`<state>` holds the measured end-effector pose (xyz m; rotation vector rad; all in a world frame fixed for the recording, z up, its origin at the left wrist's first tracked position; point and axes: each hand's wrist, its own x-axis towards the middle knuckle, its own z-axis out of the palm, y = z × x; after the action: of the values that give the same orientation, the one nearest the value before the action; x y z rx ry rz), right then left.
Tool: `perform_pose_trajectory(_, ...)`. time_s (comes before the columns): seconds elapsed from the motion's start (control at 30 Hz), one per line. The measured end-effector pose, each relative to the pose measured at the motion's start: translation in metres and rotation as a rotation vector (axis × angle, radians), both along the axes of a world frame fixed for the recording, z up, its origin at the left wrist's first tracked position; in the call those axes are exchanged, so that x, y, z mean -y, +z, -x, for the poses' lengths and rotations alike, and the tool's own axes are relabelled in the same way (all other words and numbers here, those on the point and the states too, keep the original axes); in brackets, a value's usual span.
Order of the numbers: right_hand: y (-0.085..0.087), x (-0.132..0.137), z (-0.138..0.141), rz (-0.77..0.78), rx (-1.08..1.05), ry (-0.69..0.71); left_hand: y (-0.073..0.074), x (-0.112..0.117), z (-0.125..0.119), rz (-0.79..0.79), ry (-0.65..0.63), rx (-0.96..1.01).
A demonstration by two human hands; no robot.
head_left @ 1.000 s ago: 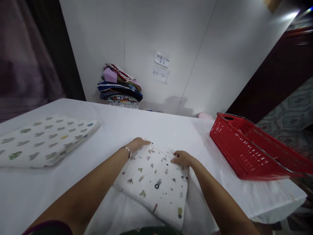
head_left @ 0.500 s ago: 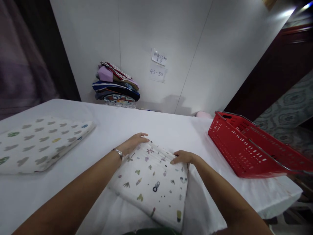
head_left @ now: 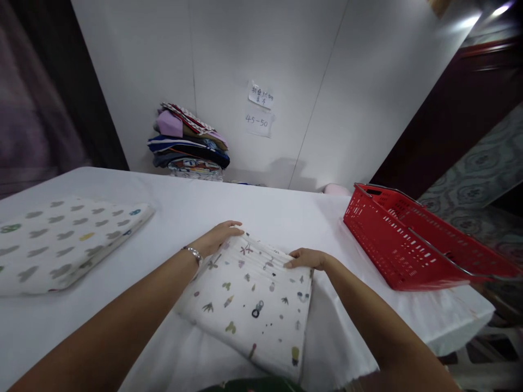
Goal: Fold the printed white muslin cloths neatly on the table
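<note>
A folded white cloth (head_left: pixel 249 305) with small plant and cactus prints lies at the front edge of the table, close to my body. My left hand (head_left: pixel 220 238) grips its far left corner, thumb on top and the other fingers partly hidden behind the edge. On the far right side, my right hand (head_left: pixel 307 259) pinches the cloth's edge between thumb and fingers. A silver bracelet (head_left: pixel 193 252) circles my left wrist. To the left lies another folded white cloth (head_left: pixel 73 239), printed with grey cloud shapes and a few coloured ones.
A red plastic basket (head_left: pixel 408 245) with metal handles stands at the table's right end. Several folded fabrics are stacked in a pile (head_left: pixel 190 144) against the wall. Handwritten paper signs (head_left: pixel 260 109) hang there. White covering drapes over the table (head_left: pixel 180 196).
My view has turned slightly to the right, so everything sits a little further left. Both hands keep their hold on the printed cloth, which has hardly moved.
</note>
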<state>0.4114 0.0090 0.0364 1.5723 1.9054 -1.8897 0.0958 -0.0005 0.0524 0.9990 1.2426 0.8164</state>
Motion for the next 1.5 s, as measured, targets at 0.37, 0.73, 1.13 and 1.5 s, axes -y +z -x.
perform_pose_trajectory(0.37,0.046,-0.024,0.004,-0.317,0.053,0.072,0.039,-0.022,0.014,-0.209,-0.015,-0.065)
perform_pose_trajectory(0.73,0.109,-0.022,0.039,-1.768,0.31,0.086,0.109,0.006,0.05,-1.164,0.138,-0.875)
perform_pose_trajectory(1.13,-0.064,0.032,0.042,-1.591,0.207,0.321,-0.073,0.085,0.041,-0.983,-0.147,-1.193)
perform_pose_trajectory(1.5,-0.045,0.028,0.033,-1.246,-0.044,0.03,-0.048,0.082,0.025,-0.936,-0.128,-1.061)
